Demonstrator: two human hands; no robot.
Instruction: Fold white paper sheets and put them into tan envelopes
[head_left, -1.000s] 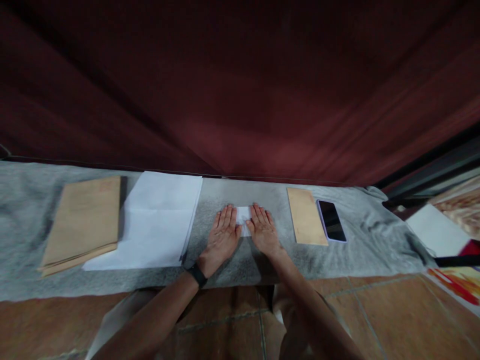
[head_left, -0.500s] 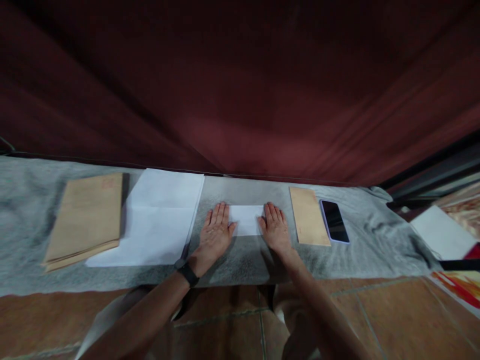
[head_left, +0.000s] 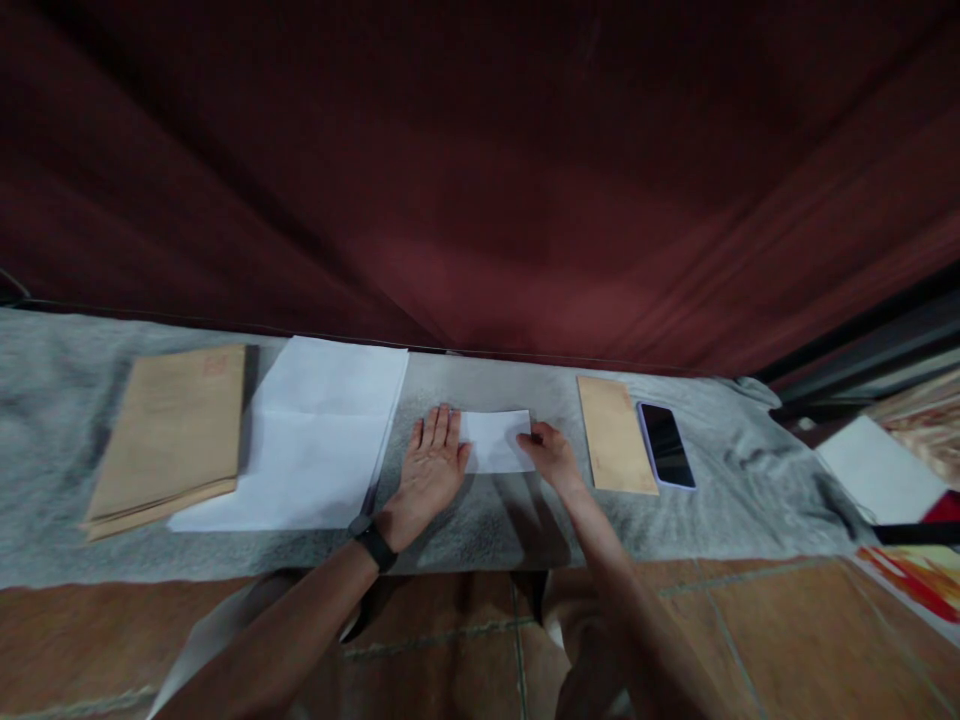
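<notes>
Since a half-second ago, the right hand (head_left: 553, 455) has changed from lying flat to curling at the right end of a folded white paper (head_left: 495, 442); the left hand (head_left: 435, 468) has stayed put. The paper lies crosswise between the two hands on a counter draped in grey cloth (head_left: 480, 520). The left hand's fingers are extended, only slightly spread, palm down over the paper's left end, thumb reaching onto it. The right hand's fingers appear to pinch the paper's right edge, thumb on top.

Left of the hands are white sheets (head_left: 322, 450), partly overlapped by a stack of brown envelopes (head_left: 169, 430). To the right, a single brown envelope (head_left: 616, 435) lies beside a phone (head_left: 667, 447).

If the right hand pulled up while the left pressed unevenly, the paper could skew or open; the soft cloth underneath might also leave its creases weak.
</notes>
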